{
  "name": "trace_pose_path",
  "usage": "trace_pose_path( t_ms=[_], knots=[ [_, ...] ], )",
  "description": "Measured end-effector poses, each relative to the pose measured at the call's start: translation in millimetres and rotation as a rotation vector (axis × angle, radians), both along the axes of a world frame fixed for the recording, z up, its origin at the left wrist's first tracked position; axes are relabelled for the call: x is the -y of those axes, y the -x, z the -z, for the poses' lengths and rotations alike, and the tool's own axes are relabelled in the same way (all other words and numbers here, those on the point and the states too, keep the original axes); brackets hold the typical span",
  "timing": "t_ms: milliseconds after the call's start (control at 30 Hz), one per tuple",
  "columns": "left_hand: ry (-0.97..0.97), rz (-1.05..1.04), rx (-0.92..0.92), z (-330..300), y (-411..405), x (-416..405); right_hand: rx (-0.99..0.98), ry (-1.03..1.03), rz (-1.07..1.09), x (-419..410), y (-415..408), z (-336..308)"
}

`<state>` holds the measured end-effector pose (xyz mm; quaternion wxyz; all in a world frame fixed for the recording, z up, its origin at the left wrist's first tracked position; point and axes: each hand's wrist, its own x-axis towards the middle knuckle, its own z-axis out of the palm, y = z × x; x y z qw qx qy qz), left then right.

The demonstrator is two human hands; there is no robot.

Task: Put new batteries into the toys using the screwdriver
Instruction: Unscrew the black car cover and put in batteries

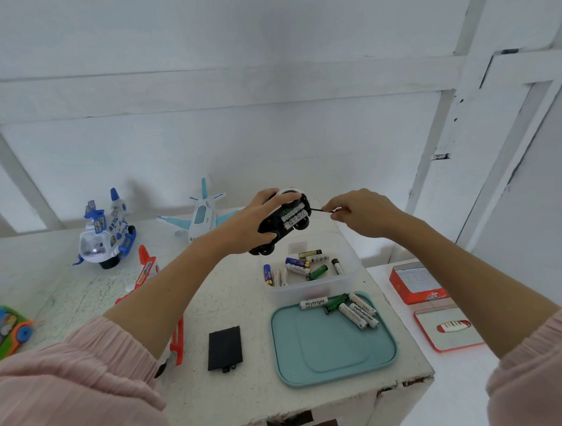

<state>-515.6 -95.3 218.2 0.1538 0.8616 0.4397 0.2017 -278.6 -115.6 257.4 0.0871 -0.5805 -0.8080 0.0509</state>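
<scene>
My left hand (253, 223) grips a black toy car (281, 224) upside down above the table, its open battery bay showing white batteries inside. My right hand (359, 211) pinches a thin black screwdriver (321, 210) whose tip points at the car's right edge. The black battery cover (224, 348) lies flat on the table near me. A teal tray (326, 358) holds several white and green batteries (346, 309) at its far end. Behind it, a clear plastic box (348, 274) contains several mixed batteries.
Toys stand on the white table (212, 298): a blue-white helicopter (107, 235) at the left, a light-blue plane (203, 212) behind, an orange-white plane (144, 271) under my left arm, a green toy (6, 330) at the far left. A red box (416, 284) and its lid (449, 329) lie right.
</scene>
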Motion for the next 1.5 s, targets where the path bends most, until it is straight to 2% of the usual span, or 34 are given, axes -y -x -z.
trace_pose_path(
  t_ms=[200, 500, 833, 1067, 1267, 1500],
  knots=[
    [0.005, 0.003, -0.035, 1.9, 0.3, -0.6, -0.041, 0.111, -0.058, -2.1, -8.1, -3.1],
    [0.101, -0.054, 0.227, 0.0, 5.1, 2.9, -0.297, -0.058, -0.032, 1.5, -8.9, 6.8],
    [0.114, -0.079, 0.309, 1.5, 2.3, 8.5, -0.344, -0.119, -0.038, 0.6, -1.6, 6.2],
    [0.122, -0.067, 0.308, -0.2, -3.4, 12.4, -0.300, -0.144, -0.031, 4.2, -0.7, 9.3],
    [0.095, -0.067, 0.302, -4.2, -9.7, 16.3, -0.337, -0.143, 0.019, 5.4, 0.5, 18.9],
    [0.109, -0.003, 0.247, -7.1, -7.1, 12.9, -0.411, -0.035, -0.030, 5.1, -14.5, 13.6]
  ],
)
